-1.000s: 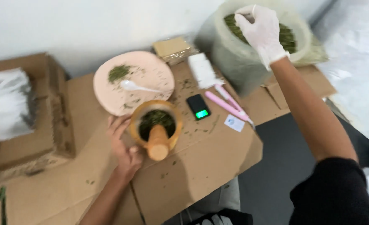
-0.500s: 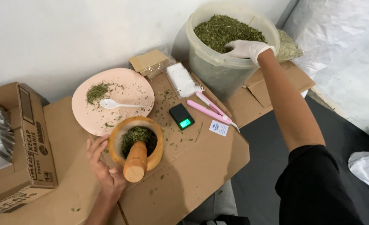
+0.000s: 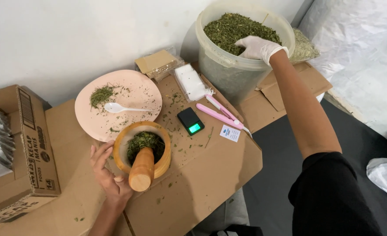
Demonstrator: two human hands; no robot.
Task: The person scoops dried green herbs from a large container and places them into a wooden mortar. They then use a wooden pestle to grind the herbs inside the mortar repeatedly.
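Right hand [image 3: 258, 47] now deeper in bucket [image 3: 228, 65] herbs — left hand [image 3: 106, 175] against mortar [image 3: 142, 150].

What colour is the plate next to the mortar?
Pale pink plate, flecked with green herb bits; head view.

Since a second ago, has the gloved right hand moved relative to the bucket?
Yes. The right hand has dropped from above the bucket's rim down into the dried herbs.
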